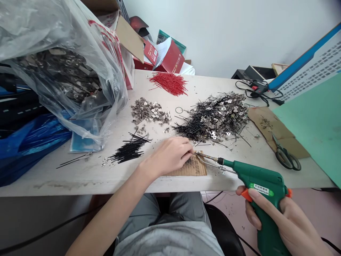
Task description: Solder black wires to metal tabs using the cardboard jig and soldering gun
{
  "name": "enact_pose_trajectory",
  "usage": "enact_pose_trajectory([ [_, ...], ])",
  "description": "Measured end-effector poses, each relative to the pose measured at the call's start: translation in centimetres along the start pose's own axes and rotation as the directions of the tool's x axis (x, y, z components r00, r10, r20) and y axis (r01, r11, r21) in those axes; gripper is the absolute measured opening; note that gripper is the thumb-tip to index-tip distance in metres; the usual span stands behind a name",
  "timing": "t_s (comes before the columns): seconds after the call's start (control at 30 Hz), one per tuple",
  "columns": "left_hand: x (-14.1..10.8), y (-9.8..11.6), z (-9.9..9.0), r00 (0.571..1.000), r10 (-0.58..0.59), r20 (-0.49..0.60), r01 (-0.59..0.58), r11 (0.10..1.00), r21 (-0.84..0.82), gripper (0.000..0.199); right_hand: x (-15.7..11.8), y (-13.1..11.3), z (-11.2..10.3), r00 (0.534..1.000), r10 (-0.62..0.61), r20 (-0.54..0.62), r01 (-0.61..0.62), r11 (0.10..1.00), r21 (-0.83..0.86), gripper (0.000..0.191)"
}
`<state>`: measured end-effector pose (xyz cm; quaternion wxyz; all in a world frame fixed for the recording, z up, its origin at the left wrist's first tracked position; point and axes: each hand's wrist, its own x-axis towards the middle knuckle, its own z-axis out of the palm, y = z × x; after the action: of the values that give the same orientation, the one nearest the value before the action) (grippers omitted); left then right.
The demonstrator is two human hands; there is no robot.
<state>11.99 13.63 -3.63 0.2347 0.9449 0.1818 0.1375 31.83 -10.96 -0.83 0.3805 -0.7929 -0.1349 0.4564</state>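
My right hand (277,213) is wrapped round the handle of a green soldering gun (262,176), a finger at its orange trigger (246,194). The gun's tip points left and meets the spot by my left fingertips. My left hand (174,154) is closed in a pinch over a piece of corrugated cardboard (201,169); what it pinches is too small and covered to make out. Behind it lies a big heap of black wires with metal tabs (218,117). Loose metal tabs (149,111) and a bundle of black wires (130,149) lie to its left.
A pile of red wires (170,83) lies at the back. Scissors (285,154) rest on a cardboard flap (277,131) at right. A plastic bag of metal parts (61,74) crowds the left side. Red boxes (170,58) stand by the wall.
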Motion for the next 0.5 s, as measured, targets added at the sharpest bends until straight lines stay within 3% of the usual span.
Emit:
enact_pose_trajectory([
  [0.1, 0.0, 0.1, -0.1, 1.0, 0.002, -0.008, -0.002, 1.0, 0.001, 0.018, 0.3, 0.5, -0.5, 0.998, -0.032, -0.05, 0.031, 0.999, -0.011, 0.053],
  [0.3, -0.1, 0.1, -0.3, 1.0, -0.014, -0.003, 0.014, 1.0, -0.006, 0.017, 1.1, 1.8, -1.8, 0.998, -0.05, -0.031, 0.049, 0.998, -0.046, 0.056],
  [0.5, -0.2, 0.0, -0.4, 0.999, -0.034, 0.006, 0.034, 0.999, -0.002, 0.019, 0.6, 1.5, -1.4, 0.999, -0.033, -0.03, 0.032, 0.999, -0.039, 0.056],
])
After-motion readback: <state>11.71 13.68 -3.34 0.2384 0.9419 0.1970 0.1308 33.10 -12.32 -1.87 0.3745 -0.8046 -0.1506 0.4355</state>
